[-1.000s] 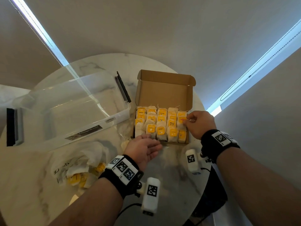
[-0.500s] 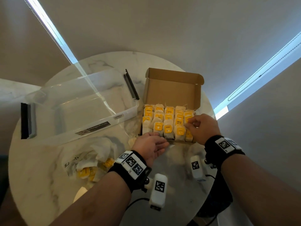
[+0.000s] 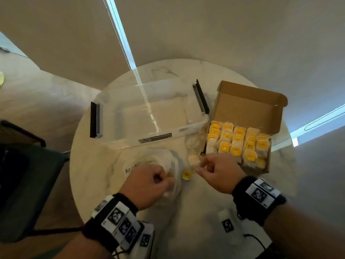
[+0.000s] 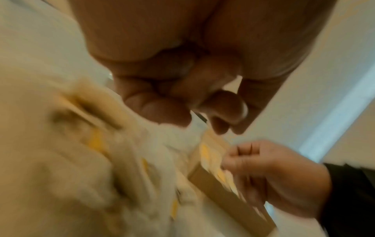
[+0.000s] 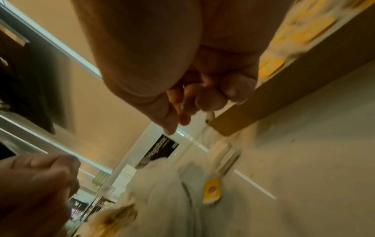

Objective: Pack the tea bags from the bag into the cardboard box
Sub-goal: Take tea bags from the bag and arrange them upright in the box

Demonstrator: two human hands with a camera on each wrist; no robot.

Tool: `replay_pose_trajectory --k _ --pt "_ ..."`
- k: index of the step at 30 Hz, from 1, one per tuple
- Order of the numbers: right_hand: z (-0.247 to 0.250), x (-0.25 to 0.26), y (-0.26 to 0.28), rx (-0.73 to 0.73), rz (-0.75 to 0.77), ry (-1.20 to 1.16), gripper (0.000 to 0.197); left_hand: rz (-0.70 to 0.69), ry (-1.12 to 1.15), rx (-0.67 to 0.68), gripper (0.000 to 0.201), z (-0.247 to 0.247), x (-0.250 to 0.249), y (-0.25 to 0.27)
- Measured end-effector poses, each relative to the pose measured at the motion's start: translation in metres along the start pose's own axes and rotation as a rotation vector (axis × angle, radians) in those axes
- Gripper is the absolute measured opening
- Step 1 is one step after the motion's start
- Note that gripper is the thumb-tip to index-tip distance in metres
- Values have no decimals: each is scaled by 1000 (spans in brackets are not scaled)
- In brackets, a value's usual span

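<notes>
1. A round, pale marble tabletop (image 3: pixel 104 165) is seen before beige walls, with a bright light strip (image 3: pixel 121 34) running up the wall behind it.
2. A clear plastic bin (image 3: pixel 149 116) with dark end handles is placed at the far left of the tabletop; an open cardboard box (image 3: pixel 248 113) is set to its right, lid tilted back.
3. The box is filled with rows of tea bags (image 3: pixel 237 143), white pouches with yellow tags.
4. A crumpled white bag (image 3: pixel 155 157) is laid in front of the bin, nearer the person.
5. The left hand (image 3: pixel 147 184) is held over the bag's near edge, fingers curled; whether the bag is gripped cannot be told through the blur.
6. The right hand (image 3: pixel 218 174) is kept just beside the box's near-left corner, its fingers curled in; whether anything is pinched cannot be told.
7. A loose pouch (image 3: pixel 194 160) and a yellow tag (image 3: pixel 187 174) are seen on the tabletop between the two hands.
</notes>
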State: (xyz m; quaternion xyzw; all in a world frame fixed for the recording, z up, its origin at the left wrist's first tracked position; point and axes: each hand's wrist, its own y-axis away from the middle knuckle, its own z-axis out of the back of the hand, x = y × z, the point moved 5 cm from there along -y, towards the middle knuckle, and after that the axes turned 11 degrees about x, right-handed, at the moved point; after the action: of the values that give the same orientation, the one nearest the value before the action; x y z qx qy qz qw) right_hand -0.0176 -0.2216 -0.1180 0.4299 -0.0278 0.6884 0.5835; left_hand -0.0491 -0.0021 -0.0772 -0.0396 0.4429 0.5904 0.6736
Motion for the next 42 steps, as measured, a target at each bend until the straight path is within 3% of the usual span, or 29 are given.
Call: replay_pose_trajectory --k 2,4,7,9,11,13,17,19,21,23,26,31,34,37,39,42 --pt "-25 12 -17 170 -152 -151 43 142 62 -264 31 34 37 9" --pt "-48 23 -28 327 -308 -328 56 350 106 -384 26 54 74 14" --pt "-63 37 -43 360 -352 -397 40 552 284 -208 54 42 124 5" --pt "-64 42 -53 280 -284 -368 26 504 454 -54 69 22 133 -2" --pt "-65 46 -62 232 -176 -331 23 479 503 48 68 5 136 -4" --pt "-59 53 -62 217 -86 -329 5 523 457 74 65 -1 142 2" --pt "-24 42 -50 53 -105 42 31 629 354 -16 94 9 151 19" --pt "-13 32 -41 17 -128 264 28 593 289 -133 92 24 144 23" --pt "-17 24 -33 61 -138 406 23 510 225 -272 76 42 127 26" --pt "-29 16 -29 138 -133 475 37 412 173 -358 58 55 107 24" --pt "-45 10 -32 163 -150 521 48 304 119 -391 38 59 75 20" --pt "-61 11 -41 147 -137 598 26 160 63 -403 23 50 38 9" --pt "-52 0 -33 40 -99 292 21 85 80 -363 20 41 22 3" --pt "-35 -9 -14 -46 -142 -503 12 1 150 -307 17 30 9 -8" --pt "-29 -6 2 16 -142 -1022 11 -33 200 -191 22 17 2 -20" --pt "-18 -2 20 151 -66 -1351 16 -87 349 49 35 -7 -18 -37"
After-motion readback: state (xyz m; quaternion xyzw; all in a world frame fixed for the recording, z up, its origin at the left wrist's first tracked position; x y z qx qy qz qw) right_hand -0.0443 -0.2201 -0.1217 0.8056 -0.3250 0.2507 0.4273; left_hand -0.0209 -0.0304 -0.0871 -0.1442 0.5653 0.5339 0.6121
